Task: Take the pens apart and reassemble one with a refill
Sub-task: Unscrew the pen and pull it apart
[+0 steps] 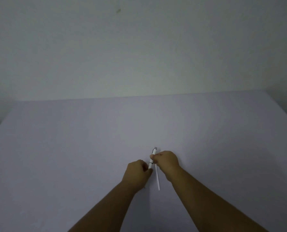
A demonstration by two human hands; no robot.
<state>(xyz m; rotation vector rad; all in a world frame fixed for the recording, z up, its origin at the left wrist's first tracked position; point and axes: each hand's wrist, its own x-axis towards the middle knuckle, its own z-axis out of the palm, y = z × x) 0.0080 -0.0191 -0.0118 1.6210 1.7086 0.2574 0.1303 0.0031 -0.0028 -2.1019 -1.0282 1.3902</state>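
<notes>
A white pen (151,160) with a grey top end and a thin black ring stands nearly upright between my two hands. My right hand (167,160) is closed around its upper part, just below the grey end. My left hand (136,172) is closed on its lower end, which the fingers hide. A second thin white pen or refill (157,178) slants down from under my right hand toward me; whether that hand holds it or it lies on the table I cannot tell.
Everything happens over a pale lilac table (72,148), whose far edge meets a plain whitish wall (139,47). The table's left and right edges show at the sides of the view.
</notes>
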